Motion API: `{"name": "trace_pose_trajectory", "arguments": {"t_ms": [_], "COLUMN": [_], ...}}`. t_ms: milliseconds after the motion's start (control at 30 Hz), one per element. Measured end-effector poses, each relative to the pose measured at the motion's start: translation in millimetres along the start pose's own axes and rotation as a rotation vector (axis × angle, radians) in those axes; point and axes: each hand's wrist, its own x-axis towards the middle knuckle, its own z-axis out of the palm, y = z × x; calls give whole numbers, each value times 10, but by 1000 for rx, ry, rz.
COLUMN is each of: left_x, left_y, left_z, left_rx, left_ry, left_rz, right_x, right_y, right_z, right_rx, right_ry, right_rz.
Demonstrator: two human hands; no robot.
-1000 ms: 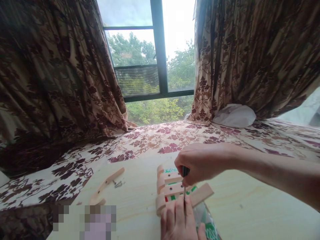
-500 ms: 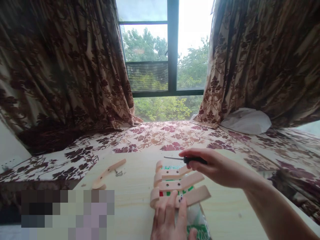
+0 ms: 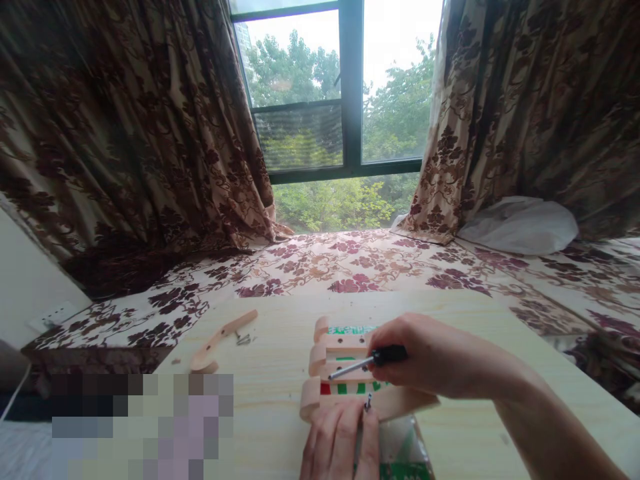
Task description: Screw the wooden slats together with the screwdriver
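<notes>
My right hand (image 3: 425, 353) is closed around the black handle of a screwdriver (image 3: 351, 368); its metal shaft points left over a row of curved wooden hooks. My left hand (image 3: 340, 440) grips the nearest wooden hook (image 3: 310, 397), its fingers bent over the wood. A small screw (image 3: 369, 400) sticks up at its fingertips. Behind are a middle wooden hook (image 3: 318, 359) and a far wooden hook (image 3: 323, 328), both with dark holes, partly covered by my right hand. Under the hooks lies a green-and-white printed package (image 3: 407, 447).
Another curved wooden piece (image 3: 220, 343) lies to the left on the pale wooden tabletop (image 3: 270, 400), with several loose screws (image 3: 243, 340) beside it. Floral fabric (image 3: 345, 260) covers the ledge beyond, where a white plastic bag (image 3: 523, 227) rests. The lower left is pixelated.
My right hand has come nearer and lower with the screwdriver, whose tip now angles down toward the hooks. My left hand stays on the nearest hook. The whole view has shifted slightly.
</notes>
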Motion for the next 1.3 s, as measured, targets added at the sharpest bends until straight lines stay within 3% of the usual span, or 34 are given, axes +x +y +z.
{"name": "trace_pose_trajectory", "arguments": {"t_ms": [133,600,833,1100,1300], "left_x": [25,-25,-43,3,81], "left_y": [57,32,4,-8,54], "left_z": [56,-8,-54,-106,-56], "left_rx": [16,-23,-3,48,24], "left_ry": [84,-22,-90,-167,-43], "left_rz": [-62,-43,-10,64,-30], "right_x": [51,101,102,110,-12], "right_y": [21,-56,-85,-84,14], "right_z": [80,149,134,143,-12], "right_rx": [-56,-108,-34,-38,41], "right_ry": [-47,-64,-132,-99,-27], "right_rz": [-74,-96,-95,-127,-75]}}
